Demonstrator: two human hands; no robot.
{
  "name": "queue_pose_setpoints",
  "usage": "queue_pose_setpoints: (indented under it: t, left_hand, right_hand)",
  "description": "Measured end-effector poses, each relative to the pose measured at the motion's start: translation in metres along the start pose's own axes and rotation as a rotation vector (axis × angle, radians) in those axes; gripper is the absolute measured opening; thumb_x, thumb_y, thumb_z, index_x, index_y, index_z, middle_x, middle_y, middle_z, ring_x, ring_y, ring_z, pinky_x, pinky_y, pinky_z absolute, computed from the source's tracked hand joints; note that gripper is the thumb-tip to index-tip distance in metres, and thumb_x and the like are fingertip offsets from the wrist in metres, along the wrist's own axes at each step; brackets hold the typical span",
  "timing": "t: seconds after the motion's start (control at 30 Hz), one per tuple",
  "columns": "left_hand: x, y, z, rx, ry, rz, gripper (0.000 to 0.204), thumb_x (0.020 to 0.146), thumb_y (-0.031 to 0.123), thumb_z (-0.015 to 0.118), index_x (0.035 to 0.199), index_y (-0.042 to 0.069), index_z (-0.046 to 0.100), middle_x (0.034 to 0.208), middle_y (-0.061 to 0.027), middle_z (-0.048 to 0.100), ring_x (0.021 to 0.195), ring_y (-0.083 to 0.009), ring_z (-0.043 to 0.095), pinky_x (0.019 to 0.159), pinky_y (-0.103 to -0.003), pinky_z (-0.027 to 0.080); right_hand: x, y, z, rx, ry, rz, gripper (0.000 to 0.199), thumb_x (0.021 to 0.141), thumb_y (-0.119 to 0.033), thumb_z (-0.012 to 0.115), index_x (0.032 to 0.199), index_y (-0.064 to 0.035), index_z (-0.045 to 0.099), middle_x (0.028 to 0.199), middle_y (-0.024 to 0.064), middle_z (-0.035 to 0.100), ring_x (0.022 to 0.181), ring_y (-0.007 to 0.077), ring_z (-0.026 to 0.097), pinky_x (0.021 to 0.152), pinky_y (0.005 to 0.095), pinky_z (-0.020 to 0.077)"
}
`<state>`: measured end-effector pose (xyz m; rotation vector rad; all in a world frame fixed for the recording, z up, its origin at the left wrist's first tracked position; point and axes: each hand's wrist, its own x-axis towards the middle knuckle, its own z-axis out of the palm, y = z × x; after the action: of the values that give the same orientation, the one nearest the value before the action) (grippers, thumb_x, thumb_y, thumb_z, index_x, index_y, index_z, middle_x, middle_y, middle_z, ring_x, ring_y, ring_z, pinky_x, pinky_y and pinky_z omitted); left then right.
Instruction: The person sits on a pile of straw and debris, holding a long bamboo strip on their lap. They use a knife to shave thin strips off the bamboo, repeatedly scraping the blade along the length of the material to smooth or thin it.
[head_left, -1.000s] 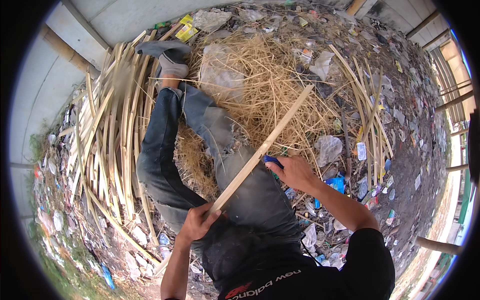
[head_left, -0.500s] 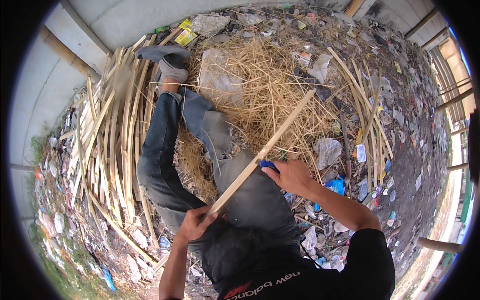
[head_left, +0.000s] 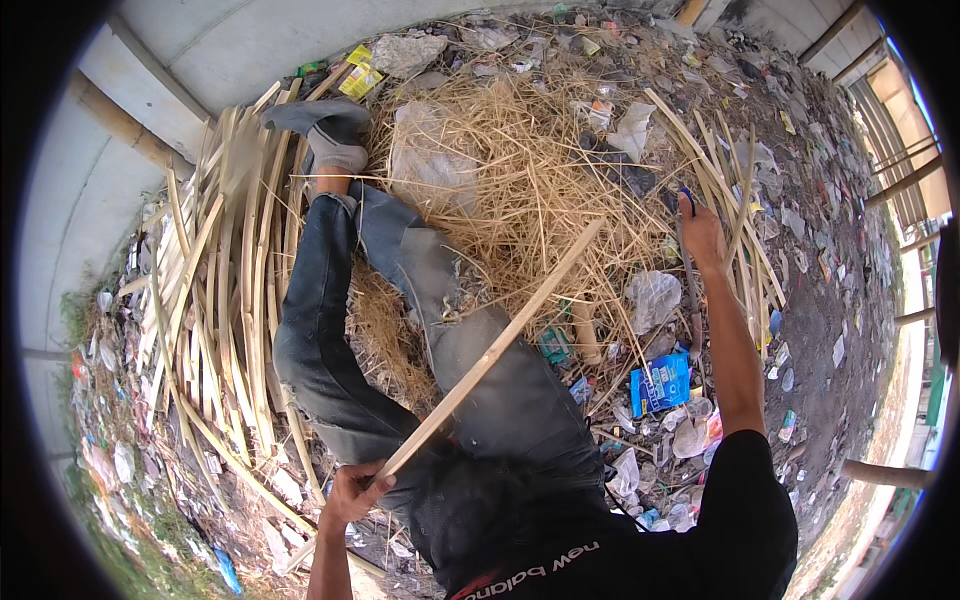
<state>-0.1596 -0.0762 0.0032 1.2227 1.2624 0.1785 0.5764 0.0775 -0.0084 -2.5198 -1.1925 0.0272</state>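
Observation:
My left hand [head_left: 353, 493], at the lower middle, is closed around the near end of a long pale bamboo strip [head_left: 500, 345]. The strip slants up to the right across my thighs, its far end over the straw-like shavings. Stretched out to the right, my right hand [head_left: 703, 235] is closed on a blue-handled knife [head_left: 686, 203], mostly hidden by my fingers. That hand is apart from the strip and close to a smaller bundle of strips [head_left: 735, 185].
A big pile of split strips [head_left: 225, 300] lies left of my legs. Between and beyond my legs is a heap of shavings [head_left: 530, 150]. Litter covers the ground, with a blue packet [head_left: 660, 385] beside my right thigh. A pale wall [head_left: 250, 45] stands behind.
My right hand with the knife has left the strip and swung outward to the far right. My left hand has drawn the strip down and slightly left.

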Motion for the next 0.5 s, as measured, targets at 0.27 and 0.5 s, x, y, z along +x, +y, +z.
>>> queue_pose_setpoints:
  t: [0.27,0.5]
  left_hand:
    - [0.015,0.07,0.042,0.44,0.106,0.072,0.045,0.093,0.035,0.077,0.116,-0.002,0.067,0.081,-0.0221,0.072,0.07,-0.0357,0.073,0.066,-0.045,0.055]
    - [0.017,0.079,0.078,0.907,0.402,0.163,0.057,0.086,0.035,0.081,0.127,0.002,0.058,0.1,-0.0259,0.068,0.085,-0.0467,0.07,0.071,-0.05,0.056]
  right_hand:
    - [-0.101,-0.103,0.004,0.699,-0.464,-0.196,0.039,0.11,-0.039,0.055,0.105,-0.0005,0.062,0.076,0.0062,0.06,0.065,0.0143,0.055,0.059,0.0351,0.0431]
    - [-0.149,-0.126,-0.02,1.055,-0.67,-0.259,0.05,0.115,-0.042,0.042,0.15,-0.008,0.052,0.079,0.0008,0.059,0.068,0.0082,0.055,0.064,0.0256,0.0451]
